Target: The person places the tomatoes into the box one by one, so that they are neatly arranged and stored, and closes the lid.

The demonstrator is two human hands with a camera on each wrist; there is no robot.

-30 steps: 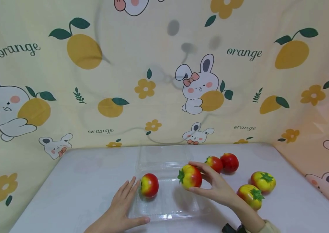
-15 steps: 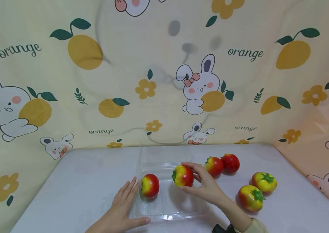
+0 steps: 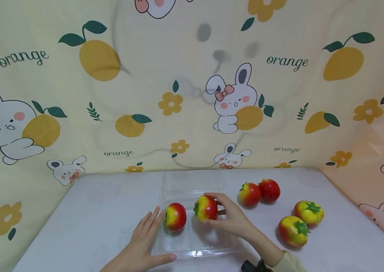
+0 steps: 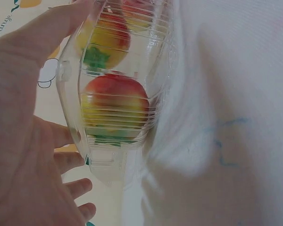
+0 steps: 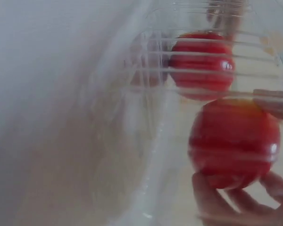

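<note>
In the head view my right hand [image 3: 231, 217] grips a red-and-yellow fruit [image 3: 206, 208] with a green leafy crown. Thumb and fingers hold it from the right, over a clear plastic box [image 3: 192, 252]. A similar fruit [image 3: 175, 217] lies in the box's left part. My left hand [image 3: 139, 241] rests along the left side of the box, fingers extended and fingertips at the rim. Through the ribbed wall, the left wrist view shows the lying fruit [image 4: 115, 108]. The right wrist view is blurred, with the held fruit [image 5: 234, 146] between fingers and thumb.
Behind the box lies its raised clear lid [image 3: 192, 181]. Two red fruits [image 3: 269, 190] sit at the back right; two yellower ones [image 3: 293, 231] lie nearer on the right. A patterned cloth [image 3: 192, 113] hangs behind the white table [image 3: 86, 226].
My right hand has carried its fruit leftward and slightly down, from the box's right side towards its middle, closer to the lying fruit. My left hand stays at the box's left edge.
</note>
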